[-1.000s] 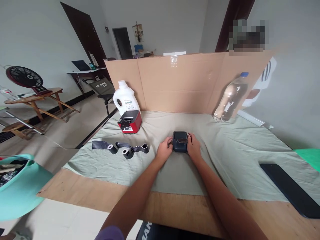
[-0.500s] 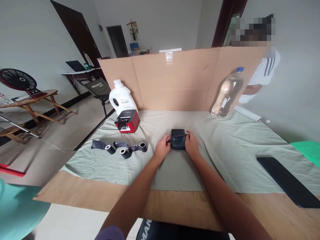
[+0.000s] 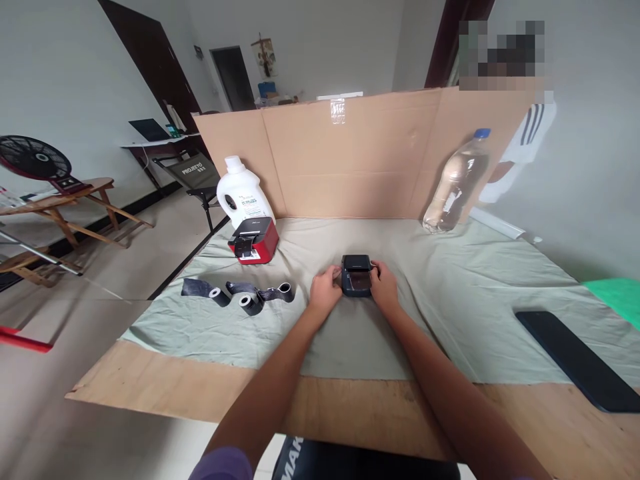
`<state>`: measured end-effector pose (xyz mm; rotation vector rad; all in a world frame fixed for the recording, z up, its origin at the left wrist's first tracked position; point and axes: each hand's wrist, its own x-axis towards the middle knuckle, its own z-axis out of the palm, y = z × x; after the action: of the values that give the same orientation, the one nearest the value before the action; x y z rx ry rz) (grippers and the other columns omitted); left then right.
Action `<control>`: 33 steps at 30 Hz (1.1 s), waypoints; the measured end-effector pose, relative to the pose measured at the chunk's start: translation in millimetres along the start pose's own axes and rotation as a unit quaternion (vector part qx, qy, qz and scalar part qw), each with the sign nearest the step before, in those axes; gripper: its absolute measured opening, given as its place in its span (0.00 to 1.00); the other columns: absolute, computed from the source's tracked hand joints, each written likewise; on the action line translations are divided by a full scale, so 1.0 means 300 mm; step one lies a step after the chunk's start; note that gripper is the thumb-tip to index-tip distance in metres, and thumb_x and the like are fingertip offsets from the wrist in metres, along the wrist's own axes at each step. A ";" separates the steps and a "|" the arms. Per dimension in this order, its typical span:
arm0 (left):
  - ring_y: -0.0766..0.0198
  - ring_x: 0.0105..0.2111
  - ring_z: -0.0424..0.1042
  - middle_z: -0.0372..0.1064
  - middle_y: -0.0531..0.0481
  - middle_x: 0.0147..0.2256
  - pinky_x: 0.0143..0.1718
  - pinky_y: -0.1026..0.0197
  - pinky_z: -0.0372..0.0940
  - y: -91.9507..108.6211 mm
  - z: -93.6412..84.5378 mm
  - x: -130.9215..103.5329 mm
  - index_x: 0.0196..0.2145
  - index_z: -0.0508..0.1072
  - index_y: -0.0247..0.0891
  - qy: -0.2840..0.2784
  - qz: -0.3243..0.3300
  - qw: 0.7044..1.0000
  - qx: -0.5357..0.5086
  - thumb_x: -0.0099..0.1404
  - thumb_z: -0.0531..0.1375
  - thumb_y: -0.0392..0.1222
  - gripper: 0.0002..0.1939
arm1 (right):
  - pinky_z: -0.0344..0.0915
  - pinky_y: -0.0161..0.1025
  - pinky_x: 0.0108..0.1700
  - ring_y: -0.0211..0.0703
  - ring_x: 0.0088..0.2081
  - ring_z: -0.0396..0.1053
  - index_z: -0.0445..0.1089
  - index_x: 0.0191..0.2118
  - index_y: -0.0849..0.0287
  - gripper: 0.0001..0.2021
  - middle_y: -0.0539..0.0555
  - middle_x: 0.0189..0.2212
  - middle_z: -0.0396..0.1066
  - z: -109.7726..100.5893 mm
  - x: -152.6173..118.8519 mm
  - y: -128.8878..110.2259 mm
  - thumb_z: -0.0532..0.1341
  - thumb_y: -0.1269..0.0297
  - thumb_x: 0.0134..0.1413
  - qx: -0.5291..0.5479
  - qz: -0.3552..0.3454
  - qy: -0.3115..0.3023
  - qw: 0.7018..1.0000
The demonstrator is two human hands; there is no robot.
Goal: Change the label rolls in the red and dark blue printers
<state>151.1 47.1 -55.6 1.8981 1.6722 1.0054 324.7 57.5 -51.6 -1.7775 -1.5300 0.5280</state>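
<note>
A small black printer [image 3: 356, 289] sits on the green-grey cloth in front of me, its lid [image 3: 356, 260] raised and a dark brownish opening showing below it. My left hand [image 3: 326, 288] grips its left side, and my right hand [image 3: 384, 285] grips the right side, fingers curled near the lid's edge. Some fingertips are hidden against the casing. To the left lie several dark rolls, among them a small roll [image 3: 220, 297], a roll standing nearer me [image 3: 250, 305] and a part-unwound roll [image 3: 285, 292]. Behind them stands a red and black printer [image 3: 265, 241].
A white jug [image 3: 245, 195] stands behind the red printer. A clear bottle with a blue cap [image 3: 457, 187] leans at the cardboard screen [image 3: 350, 160]. On the right lie a long dark flat object [image 3: 575, 357] and green material [image 3: 615, 300]. A person [image 3: 530, 133] is behind the screen.
The black printer's lid has come open between my hands, exposing the inside. Both hands keep nearly the same place at its sides. The camera view has shifted slightly.
</note>
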 end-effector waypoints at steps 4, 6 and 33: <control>0.58 0.52 0.75 0.77 0.48 0.49 0.58 0.56 0.66 0.000 0.013 -0.007 0.49 0.74 0.42 0.016 -0.007 0.999 -0.038 0.59 0.56 0.26 0.22 | 0.64 0.38 0.53 0.45 0.51 0.71 0.69 0.55 0.60 0.23 0.57 0.50 0.76 -0.003 -0.003 -0.003 0.44 0.65 0.63 0.014 -0.007 0.002 1.000; 0.60 0.53 0.74 0.77 0.48 0.50 0.58 0.57 0.66 0.005 0.022 -0.013 0.48 0.74 0.41 0.029 -0.011 0.996 -0.080 0.64 0.54 0.30 0.18 | 0.64 0.38 0.52 0.45 0.50 0.72 0.70 0.54 0.60 0.22 0.57 0.48 0.76 -0.003 -0.006 0.000 0.45 0.65 0.62 0.022 -0.010 0.008 1.000; 0.54 0.56 0.69 0.75 0.49 0.53 0.62 0.48 0.59 -0.005 0.031 -0.018 0.52 0.71 0.41 0.034 -0.013 0.996 -0.076 0.67 0.61 0.48 0.18 | 0.63 0.45 0.60 0.49 0.60 0.65 0.76 0.52 0.62 0.22 0.63 0.62 0.63 -0.047 0.183 0.028 0.51 0.58 0.63 -0.027 -0.099 -0.018 0.995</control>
<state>156.9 43.6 -64.1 1.7592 1.6039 1.1640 352.0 106.7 -40.6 -1.6404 -1.7384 0.4247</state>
